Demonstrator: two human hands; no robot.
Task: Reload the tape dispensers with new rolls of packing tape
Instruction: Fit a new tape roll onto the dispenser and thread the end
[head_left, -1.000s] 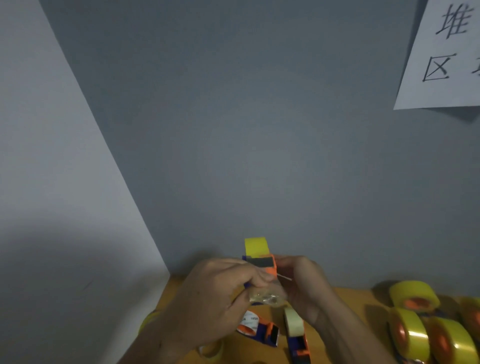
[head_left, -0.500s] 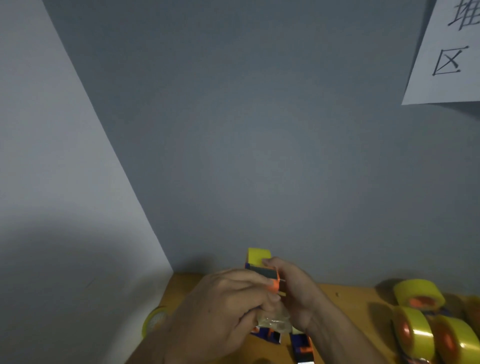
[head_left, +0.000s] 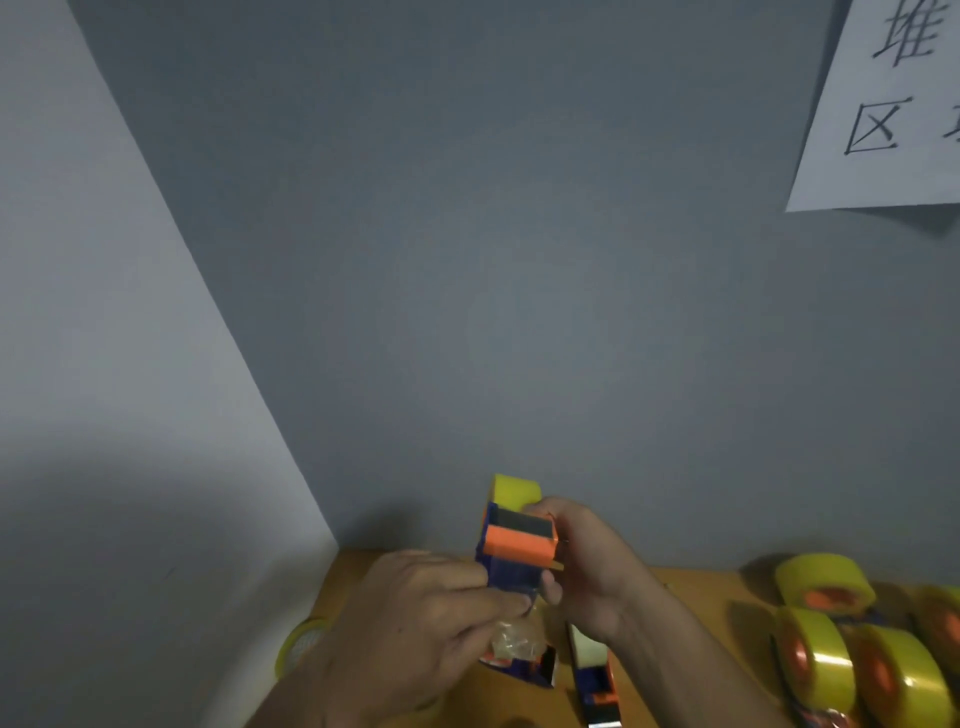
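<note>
Threading tape on the dispenser (head_left: 517, 551), judging by the grip. My right hand (head_left: 587, 577) wraps the orange-and-blue body from the right, fingers curled over the top by the yellow roll (head_left: 514, 491), thumb pressed on the lower edge. The roll is already seated at the far end of the frame. My left hand (head_left: 415, 623) sits just below and left, thumb and forefinger pinched together on a crumpled clear strip of tape (head_left: 514, 639) that hangs under the dispenser. Whether that strip still joins the roll, I can't tell; my fingers hide the path.

How I'd do this step well:
- Keep the right-hand grip firm so the body can't twist while I pull.
- Pull the strip straight along the frame's axis; any skew and it wrinkles or sticks to a side wall.
- Keep the sticky face off my fingertips, pinch only the end.
- Watch the cutter edge near the front; fingers stay behind it.
- The end looks bunched, so probably trim it once it's through.

Table (head_left: 691, 597) context: loaded dispensers (head_left: 826, 660) grouped at right, well apart from my hands; two more dispenser bodies (head_left: 592, 675) lie right under them; a loose roll (head_left: 301, 644) sits at left by the wall.
</note>
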